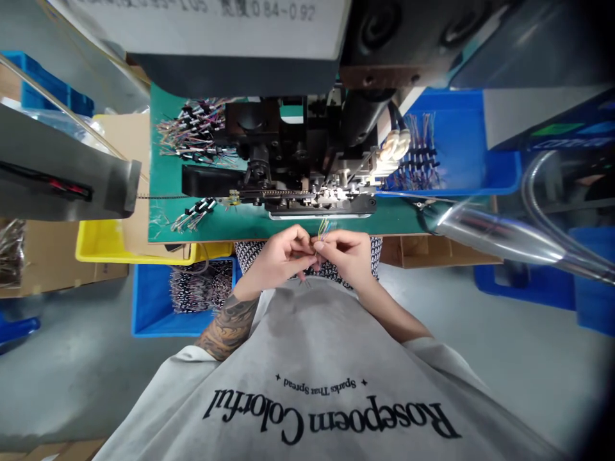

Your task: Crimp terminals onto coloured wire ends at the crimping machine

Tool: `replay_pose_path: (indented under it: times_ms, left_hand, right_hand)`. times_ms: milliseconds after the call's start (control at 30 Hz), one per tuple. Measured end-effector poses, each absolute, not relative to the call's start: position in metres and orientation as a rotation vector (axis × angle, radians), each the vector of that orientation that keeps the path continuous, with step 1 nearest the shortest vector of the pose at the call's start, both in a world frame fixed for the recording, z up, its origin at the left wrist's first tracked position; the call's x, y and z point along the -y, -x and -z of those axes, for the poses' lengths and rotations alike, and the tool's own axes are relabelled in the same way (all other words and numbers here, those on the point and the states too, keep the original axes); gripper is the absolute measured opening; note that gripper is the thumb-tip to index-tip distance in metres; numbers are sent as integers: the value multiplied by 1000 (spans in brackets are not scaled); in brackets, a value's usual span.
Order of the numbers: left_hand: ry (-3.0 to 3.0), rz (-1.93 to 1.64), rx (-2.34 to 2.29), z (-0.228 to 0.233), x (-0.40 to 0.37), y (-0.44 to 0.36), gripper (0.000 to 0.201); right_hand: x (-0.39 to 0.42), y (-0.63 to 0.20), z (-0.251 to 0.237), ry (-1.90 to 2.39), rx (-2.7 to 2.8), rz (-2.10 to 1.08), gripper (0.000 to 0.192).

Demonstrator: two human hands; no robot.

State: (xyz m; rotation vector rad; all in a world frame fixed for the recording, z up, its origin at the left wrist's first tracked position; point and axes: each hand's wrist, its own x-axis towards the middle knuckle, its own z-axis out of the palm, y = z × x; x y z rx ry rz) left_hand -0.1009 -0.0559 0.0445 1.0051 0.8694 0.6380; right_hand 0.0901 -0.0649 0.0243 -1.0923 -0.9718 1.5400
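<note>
My left hand (283, 251) and my right hand (346, 253) meet just below the front edge of the green table (240, 224). Both pinch a small bundle of thin coloured wires (323, 228), whose loose ends fan upward between my fingertips. Directly beyond them stands a black crimping machine (307, 160) with a metal strip feed along its front. A pile of finished wire harnesses (196, 131) lies on the green table to the left of the machine, and a few more harness pieces (195, 214) lie near the table's front left.
A blue bin (461, 153) with wire harnesses sits right of the machine. Below the table are a yellow bin (100, 243) and a blue floor bin (158, 301) with harnesses. A metal lamp head (500, 237) juts in from the right; a grey guard (62, 166) at left.
</note>
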Motion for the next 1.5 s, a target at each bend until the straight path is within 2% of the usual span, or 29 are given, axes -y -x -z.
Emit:
replay_pose_path:
  times_ms: [100,300,533,833,1167,1500]
  left_hand:
    - [-1017,-619,-877,-42,54,97,27]
    - [-1090,-701,-1010,-49,47,86,13]
    - [-1046,-927,-1115,-58,39,66,16]
    - [-1092,-1118,-1245,-58,36,61,15]
    - [-1042,-1227,-1286,-57,35,52,17]
    - [-1150,-1208,-1353,-54,31,56,14]
  right_hand:
    - [51,-90,-35,1136,1001,-1444,24]
    - [34,-88,-40,1252,1051,-1229,24]
    - [30,-84,-44,1284,1097,-1066,19]
    - [26,-84,-41,1259,1015,-1127,21]
    - [19,-81,-48,1269,977,-1201,37]
    - [24,-79,-44,1283,996,-1195,26]
